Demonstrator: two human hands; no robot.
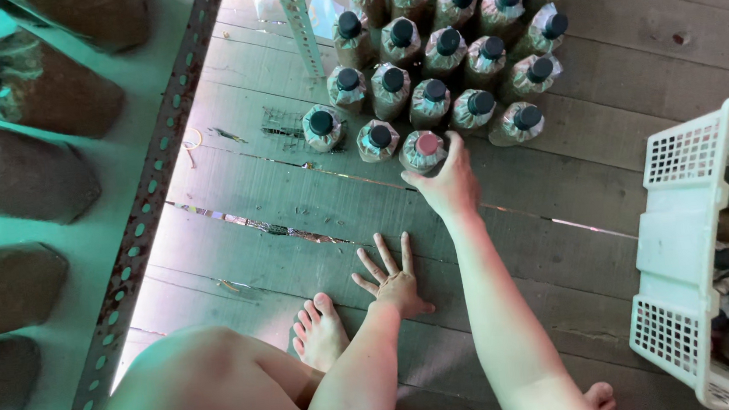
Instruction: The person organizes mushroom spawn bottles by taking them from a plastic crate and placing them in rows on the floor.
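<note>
Along the left edge a perforated metal shelf rail (148,217) runs diagonally, and beside it brown plastic-wrapped bags (18,178) lie on their sides on the shelf. To the right of the rail the plank floor (311,192) spreads out, with a thin gap between two boards. Low on the floor the person's bare foot (319,330) rests next to their bent knee, and just right of it the left hand (391,277) lies flat on the boards, fingers spread, holding nothing. Above it stands a cluster of upright bags with dark caps (448,57), packed in slanting rows against one another; a pale perforated metal post (299,22) rises at the cluster's left side. At the near edge of that cluster the right hand (446,180) reaches forward and closes its fingers around a bag with a pink cap (424,149), which stands on the floor touching its neighbours in the front row; whether its base is fully down on the boards is hard to tell, since the hand covers its near side. Another pink-capped bag sits at the far end of the group. Well apart at the right edge, a white plastic crate (682,239) holds more dark-capped bags lying on their sides.
</note>
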